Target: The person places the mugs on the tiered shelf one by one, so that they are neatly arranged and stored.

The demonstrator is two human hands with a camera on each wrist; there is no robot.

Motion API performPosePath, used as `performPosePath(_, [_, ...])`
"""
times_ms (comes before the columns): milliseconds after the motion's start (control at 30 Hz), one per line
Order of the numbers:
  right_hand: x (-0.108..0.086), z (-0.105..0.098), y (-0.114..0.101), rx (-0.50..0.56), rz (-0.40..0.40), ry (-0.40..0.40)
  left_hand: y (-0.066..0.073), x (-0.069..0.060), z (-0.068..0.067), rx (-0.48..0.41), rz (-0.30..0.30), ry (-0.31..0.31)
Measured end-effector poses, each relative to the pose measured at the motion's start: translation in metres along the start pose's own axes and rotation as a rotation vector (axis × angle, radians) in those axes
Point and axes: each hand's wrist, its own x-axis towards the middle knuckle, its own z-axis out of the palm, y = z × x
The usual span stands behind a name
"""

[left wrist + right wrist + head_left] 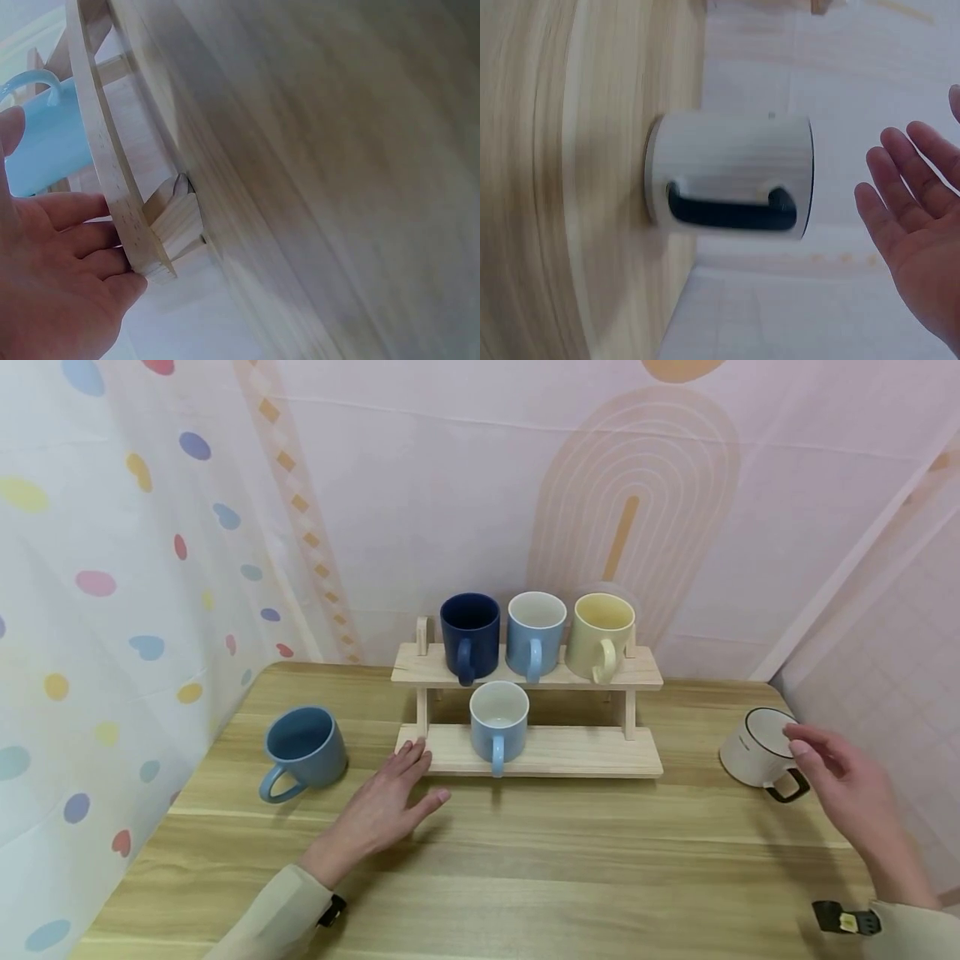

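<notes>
1. Now looking at the white mug (738,760): upright near the right edge of the surface (525,877), toward the far right corner.
2. Catching the right grip (847,781) just beside the rim, fingers and thumb apart, clamped on nothing.
3. Over to the left grip (386,797): fingers nearly straight, thumb apart, touching the wooden rack (577,756) at its lower left end.
4. Back to the mug: likely stiff, fairly light, smooth enough to slip, perhaps chippable if knocked; hard to judge the material through the right wrist view's blur.
5. Best taken by the dark handle (735,215), turned toward the near right; failing that, held round the wall.
</notes>
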Motion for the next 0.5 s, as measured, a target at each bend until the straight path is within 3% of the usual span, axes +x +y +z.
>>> performPosePath(200, [-0.004, -0.016, 0.016, -0.026, 0.057, -0.015, 0.0, 0.0, 0.001, -0.007, 0.004, 0.007])
performPosePath(500, [-0.009, -0.031, 0.037, -0.108, 0.151, -0.124, 0.0, 0.0, 0.0, -0.01, -0.007, 0.004])
